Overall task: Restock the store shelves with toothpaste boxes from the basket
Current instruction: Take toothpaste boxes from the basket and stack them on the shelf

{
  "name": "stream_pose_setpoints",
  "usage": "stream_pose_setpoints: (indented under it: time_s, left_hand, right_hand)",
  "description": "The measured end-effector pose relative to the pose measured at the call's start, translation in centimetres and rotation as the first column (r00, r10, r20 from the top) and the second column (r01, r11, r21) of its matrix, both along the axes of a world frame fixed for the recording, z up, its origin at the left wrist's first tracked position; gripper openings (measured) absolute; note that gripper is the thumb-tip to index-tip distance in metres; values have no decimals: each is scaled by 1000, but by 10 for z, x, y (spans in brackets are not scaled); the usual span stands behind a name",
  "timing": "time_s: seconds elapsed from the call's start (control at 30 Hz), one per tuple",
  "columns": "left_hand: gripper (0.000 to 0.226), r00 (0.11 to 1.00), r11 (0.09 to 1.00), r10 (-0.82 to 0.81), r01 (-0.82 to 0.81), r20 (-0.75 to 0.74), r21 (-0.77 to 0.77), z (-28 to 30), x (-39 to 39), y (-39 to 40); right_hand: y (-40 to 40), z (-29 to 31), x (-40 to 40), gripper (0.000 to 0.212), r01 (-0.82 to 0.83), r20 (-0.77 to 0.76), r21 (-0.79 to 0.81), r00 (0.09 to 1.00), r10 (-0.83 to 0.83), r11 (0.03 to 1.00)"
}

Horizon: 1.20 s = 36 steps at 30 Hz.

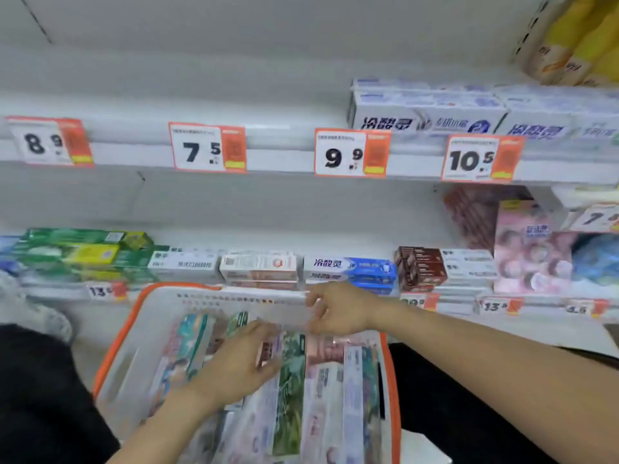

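**Kid:** What are your hands doing?

**Me:** Start on the left. My left hand [241,356] lies flat on the toothpaste boxes [291,376] in the basket [114,349]. The fingers are spread out and straight. They press on the box tops. They do not hold any box yet.

**Kid:** And the other one?

**Me:** My right hand [335,309] hangs over the far rim of the basket, near the low shelf. The fingers are loose and a bit bent. It looks like they hold nothing, but it is blurry there.

**Kid:** Where do the boxes go?

**Me:** The boxes stand packed side by side in the basket, close to me. The lower shelf [234,291] is just behind it and has a row of boxes already. The upper shelf [274,159] has lots of bare room on its left side, over the price tags [207,150].

**Kid:** How do you do it well?

**Me:** I think I should pick one box and slide my fingers down its sides, because they are squeezed tight. Then I lift it straight up so the others don't tip. I match it to the same kind on the shelf before I put it down.
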<state>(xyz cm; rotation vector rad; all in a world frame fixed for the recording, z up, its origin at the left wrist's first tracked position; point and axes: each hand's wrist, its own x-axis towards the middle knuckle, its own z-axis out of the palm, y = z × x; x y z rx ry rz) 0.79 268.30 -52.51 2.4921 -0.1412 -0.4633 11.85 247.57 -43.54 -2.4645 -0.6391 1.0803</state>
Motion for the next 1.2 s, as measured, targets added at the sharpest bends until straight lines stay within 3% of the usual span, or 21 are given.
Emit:
stream_pose_setpoints:
  time_s: [0.07,0.23,0.3,0.43,0.5,0.57,0.73,0.8,0.93,1.03,1.1,1.2]
  left_hand:
    - [64,994,999,33,-30,-107,33,-27,-25,5]
    - [102,932,983,124,-163,-341,-88,-58,-33,-4]
    - [92,934,977,165,-199,-316,-80,-65,-28,-9]
    - [41,941,945,201,-260,-273,-198,-62,-17,-15]
    - [40,939,924,226,-291,-259,-248,-58,-13,-12]
    - [49,929,894,260,-335,-263,-298,-57,-10,-9]
    - [48,826,667,340,-549,-450,-504,-50,-4,0]
    - [43,780,580,341,-614,-525,-536,-49,-1,4]
    - [43,728,508,365,-678,-580,-532,-52,-1,9]
    - [19,697,437,361,-713,-619,-548,-46,0,8]
    - [26,700,430,330,-709,-633,-560,-46,-2,9]
    - [53,694,437,283,-708,-662,-555,-45,-5,7]
  right_hand:
    - [6,-40,-20,67,-33,-57,-111,998,26,993]
    - [1,-100,-51,101,-87,-18,-253,996,85,964]
    - [0,-104,-51,104,-155,-13,-291,987,158,944]
    - [6,-95,-48,105,-452,-149,-394,891,430,800]
    - [5,-95,-47,112,-581,-195,-430,807,557,691]
    - [3,-96,-45,111,-612,-163,-437,774,611,659]
    - [0,-100,-41,89,-516,-90,-280,854,513,810]
    - [-1,-102,-41,98,-481,-131,-192,877,463,856]
    - [2,-104,-43,107,-429,-133,-105,900,415,897]
    - [4,-96,-39,101,-446,-63,-155,895,442,881]
    - [1,-89,-30,100,-485,-95,-269,873,479,832]
    - [-9,-80,-16,97,-567,-275,-419,823,496,709]
